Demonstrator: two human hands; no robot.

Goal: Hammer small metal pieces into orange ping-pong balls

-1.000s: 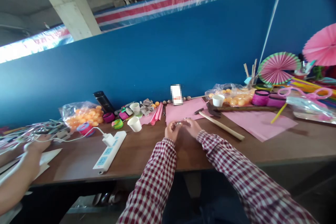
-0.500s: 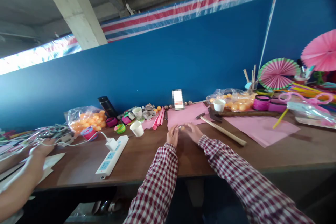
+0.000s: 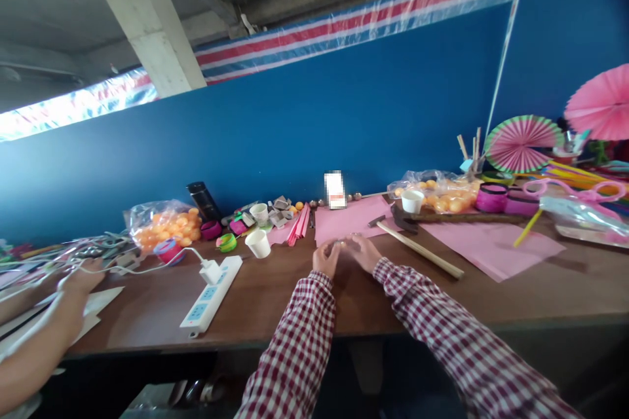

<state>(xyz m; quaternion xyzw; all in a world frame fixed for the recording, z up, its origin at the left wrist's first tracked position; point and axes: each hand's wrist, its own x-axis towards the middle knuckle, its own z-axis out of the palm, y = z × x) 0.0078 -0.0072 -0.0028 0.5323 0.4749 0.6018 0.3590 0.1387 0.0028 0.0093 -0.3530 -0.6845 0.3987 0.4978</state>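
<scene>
My left hand [image 3: 325, 259] is over the brown table with thumb and fingers pinched together. A small shiny thing [image 3: 343, 242] shows at its fingertips, too small to name. My right hand [image 3: 366, 254] is close beside it, fingers bent in toward the same spot, their tips blurred. Just beyond both hands lies a sheet of pink paper [image 3: 339, 219]. A hammer [image 3: 422, 250] with a wooden handle rests to the right of my right hand, its head on the paper's edge.
White paper cups [image 3: 258, 243], a power strip [image 3: 212, 294] and a bag of orange balls [image 3: 167, 229] are on the left. Another person's hand [image 3: 81, 280] is at far left. More pink paper [image 3: 491, 249], pink scissors [image 3: 580, 191] and purple tape rolls [image 3: 492, 198] lie right.
My hands stay together in about the same place, with the fingertips shifted slightly. The whole view has moved down a little.
</scene>
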